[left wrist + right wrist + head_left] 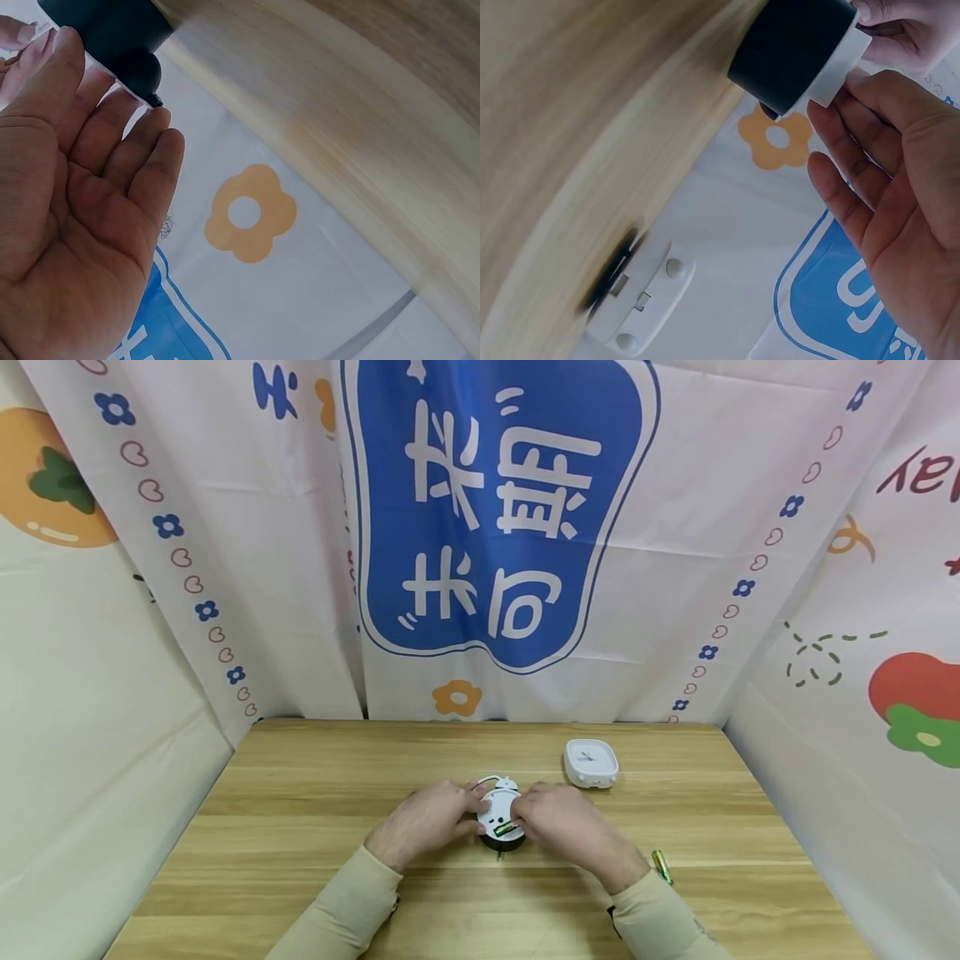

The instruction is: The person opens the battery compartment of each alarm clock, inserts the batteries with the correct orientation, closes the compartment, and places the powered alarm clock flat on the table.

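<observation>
A twin-bell alarm clock (491,802) lies face down on the table, white back up, over a dark body (112,34). A green battery (506,830) shows in its back. My left hand (431,818) holds the clock's left side, fingers along the rim and thumb on the back. On the clock's right, my right hand (566,828) pinches a flat white piece (840,67) against the back, between thumb and fingertips. Whether that piece is a battery cover I cannot tell. The right hand hides part of the back in the head view.
A white square clock (592,762) stands behind and to the right on the wooden table (337,768). One or more loose green batteries (662,866) lie beside my right forearm. Printed curtains (637,635) hang behind the table and along its sides.
</observation>
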`<state>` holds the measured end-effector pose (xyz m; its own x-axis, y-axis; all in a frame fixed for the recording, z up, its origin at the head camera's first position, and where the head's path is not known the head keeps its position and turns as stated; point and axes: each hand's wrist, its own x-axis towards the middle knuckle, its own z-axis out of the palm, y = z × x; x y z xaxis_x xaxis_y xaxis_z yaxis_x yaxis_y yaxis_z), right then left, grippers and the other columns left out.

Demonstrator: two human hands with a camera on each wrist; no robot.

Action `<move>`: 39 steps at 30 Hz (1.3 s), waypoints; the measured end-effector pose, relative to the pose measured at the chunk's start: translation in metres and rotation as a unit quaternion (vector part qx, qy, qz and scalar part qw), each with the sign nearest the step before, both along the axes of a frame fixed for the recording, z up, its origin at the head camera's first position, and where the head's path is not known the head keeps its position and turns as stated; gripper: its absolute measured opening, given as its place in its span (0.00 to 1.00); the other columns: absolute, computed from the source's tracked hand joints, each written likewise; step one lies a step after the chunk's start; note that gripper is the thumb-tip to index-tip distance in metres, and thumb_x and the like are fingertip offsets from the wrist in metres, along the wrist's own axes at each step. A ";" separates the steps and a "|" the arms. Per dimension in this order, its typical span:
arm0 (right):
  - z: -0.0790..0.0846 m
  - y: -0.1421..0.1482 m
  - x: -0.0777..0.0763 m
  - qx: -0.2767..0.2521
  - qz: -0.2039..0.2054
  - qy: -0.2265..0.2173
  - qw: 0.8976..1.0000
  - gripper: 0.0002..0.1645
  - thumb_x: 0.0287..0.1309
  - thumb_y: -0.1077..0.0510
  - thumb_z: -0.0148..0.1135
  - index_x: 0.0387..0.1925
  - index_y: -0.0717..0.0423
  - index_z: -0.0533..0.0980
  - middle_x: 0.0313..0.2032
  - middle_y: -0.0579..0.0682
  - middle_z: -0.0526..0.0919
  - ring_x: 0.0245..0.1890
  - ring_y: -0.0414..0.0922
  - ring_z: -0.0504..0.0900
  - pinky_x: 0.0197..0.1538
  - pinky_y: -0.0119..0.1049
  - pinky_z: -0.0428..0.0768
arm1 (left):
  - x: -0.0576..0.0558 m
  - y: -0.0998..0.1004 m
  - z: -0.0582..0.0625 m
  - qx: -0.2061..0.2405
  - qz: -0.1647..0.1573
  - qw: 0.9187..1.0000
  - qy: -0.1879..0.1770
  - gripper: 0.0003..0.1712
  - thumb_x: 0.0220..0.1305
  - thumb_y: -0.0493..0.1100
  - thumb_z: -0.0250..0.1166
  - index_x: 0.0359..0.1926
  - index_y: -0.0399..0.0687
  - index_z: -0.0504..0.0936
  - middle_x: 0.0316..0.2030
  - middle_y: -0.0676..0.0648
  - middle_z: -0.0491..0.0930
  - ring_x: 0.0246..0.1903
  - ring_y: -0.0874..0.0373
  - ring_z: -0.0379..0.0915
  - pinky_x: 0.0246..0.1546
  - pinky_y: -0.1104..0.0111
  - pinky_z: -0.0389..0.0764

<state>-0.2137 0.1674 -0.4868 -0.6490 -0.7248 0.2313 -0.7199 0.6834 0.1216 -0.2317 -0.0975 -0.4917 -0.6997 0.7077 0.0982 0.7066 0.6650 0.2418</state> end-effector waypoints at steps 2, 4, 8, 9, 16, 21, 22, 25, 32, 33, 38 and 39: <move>-0.002 -0.001 0.000 0.004 0.000 0.004 1.000 0.12 0.75 0.56 0.79 0.32 0.43 0.86 0.31 0.38 0.89 0.36 0.39 0.87 0.35 0.32 0.85 | 0.001 0.000 0.001 -0.004 0.002 1.000 0.000 0.21 0.76 0.49 0.81 0.65 0.48 0.96 0.70 0.44 0.91 0.70 0.49 0.92 0.70 0.55 0.94; -0.004 -0.001 0.000 0.008 0.002 0.013 1.000 0.12 0.74 0.56 0.80 0.32 0.43 0.87 0.32 0.38 0.91 0.37 0.39 0.88 0.36 0.32 0.87 | 0.000 0.001 0.002 -0.005 0.004 1.000 -0.001 0.21 0.76 0.50 0.81 0.65 0.48 0.96 0.69 0.45 0.92 0.69 0.49 0.92 0.69 0.55 0.94; -0.005 -0.001 0.000 0.010 0.012 0.030 0.999 0.12 0.71 0.56 0.83 0.31 0.42 0.88 0.33 0.37 0.93 0.36 0.38 0.88 0.39 0.33 0.89 | -0.001 0.001 -0.001 -0.003 0.004 1.000 -0.006 0.22 0.77 0.50 0.81 0.65 0.47 0.96 0.69 0.45 0.92 0.70 0.49 0.92 0.70 0.55 0.94; -0.006 -0.001 0.000 0.009 0.015 0.032 0.999 0.12 0.70 0.56 0.83 0.30 0.42 0.88 0.33 0.38 0.93 0.36 0.38 0.88 0.39 0.32 0.88 | -0.001 0.001 -0.001 -0.003 0.004 1.000 -0.006 0.22 0.76 0.50 0.81 0.65 0.47 0.96 0.69 0.44 0.92 0.70 0.49 0.91 0.70 0.55 0.94; -0.006 -0.001 -0.001 -0.001 0.028 0.035 0.999 0.16 0.67 0.58 0.85 0.27 0.41 0.85 0.31 0.36 0.90 0.33 0.36 0.83 0.37 0.30 0.84 | -0.002 0.000 -0.003 0.000 0.003 1.000 -0.008 0.22 0.77 0.49 0.80 0.66 0.46 0.95 0.70 0.44 0.91 0.72 0.50 0.90 0.71 0.55 0.93; -0.008 -0.001 -0.002 0.009 0.028 0.046 0.999 0.16 0.67 0.57 0.85 0.28 0.39 0.85 0.32 0.34 0.90 0.33 0.35 0.83 0.37 0.28 0.83 | -0.002 0.001 -0.002 0.003 0.007 1.000 -0.011 0.23 0.77 0.50 0.81 0.65 0.46 0.95 0.68 0.44 0.92 0.70 0.49 0.91 0.70 0.55 0.94; -0.009 -0.002 -0.003 0.011 0.028 0.049 0.998 0.16 0.67 0.57 0.85 0.28 0.39 0.85 0.32 0.34 0.90 0.33 0.35 0.83 0.37 0.28 0.83 | -0.003 0.001 -0.002 0.003 0.008 1.000 -0.012 0.23 0.76 0.50 0.81 0.65 0.47 0.95 0.67 0.44 0.93 0.70 0.49 0.92 0.69 0.55 0.94; -0.011 -0.002 -0.003 0.019 0.027 0.058 0.998 0.15 0.68 0.57 0.84 0.28 0.40 0.85 0.32 0.35 0.91 0.33 0.36 0.84 0.36 0.28 0.84 | -0.003 0.001 -0.003 0.002 0.009 1.000 -0.013 0.23 0.76 0.50 0.81 0.65 0.47 0.96 0.65 0.45 0.94 0.67 0.48 0.93 0.68 0.55 0.95; -0.013 -0.002 -0.003 0.024 0.018 0.052 0.998 0.12 0.70 0.57 0.82 0.32 0.43 0.86 0.38 0.38 0.94 0.38 0.38 0.88 0.40 0.30 0.88 | -0.002 0.000 -0.003 -0.002 0.010 1.000 -0.011 0.23 0.76 0.50 0.81 0.66 0.46 0.95 0.66 0.44 0.94 0.68 0.48 0.93 0.68 0.55 0.95; -0.013 -0.002 -0.003 0.023 0.019 0.051 0.998 0.11 0.71 0.57 0.82 0.32 0.43 0.86 0.38 0.38 0.94 0.38 0.39 0.89 0.40 0.30 0.89 | -0.002 0.000 -0.003 -0.002 0.010 1.000 -0.012 0.23 0.76 0.50 0.81 0.66 0.46 0.95 0.66 0.44 0.93 0.68 0.49 0.93 0.68 0.55 0.95; -0.013 -0.002 -0.002 0.022 0.023 0.055 0.998 0.09 0.74 0.57 0.80 0.35 0.45 0.87 0.41 0.40 0.95 0.40 0.40 0.91 0.43 0.32 0.91 | -0.002 0.001 -0.003 0.003 0.007 1.000 -0.010 0.23 0.76 0.50 0.81 0.65 0.46 0.95 0.66 0.44 0.94 0.68 0.49 0.93 0.68 0.55 0.95; -0.013 -0.002 -0.002 0.022 0.025 0.057 0.998 0.09 0.75 0.57 0.80 0.36 0.45 0.87 0.41 0.40 0.95 0.41 0.40 0.91 0.43 0.32 0.92 | -0.002 0.001 -0.003 0.004 0.005 1.000 -0.008 0.23 0.76 0.49 0.81 0.65 0.46 0.96 0.65 0.44 0.94 0.68 0.49 0.93 0.68 0.55 0.95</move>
<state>-0.2159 0.1657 -0.4995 -0.5836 -0.7660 0.2695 -0.7323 0.6399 0.2330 -0.2341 -0.0965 -0.4942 -0.7083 0.6999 0.0916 0.6958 0.6703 0.2580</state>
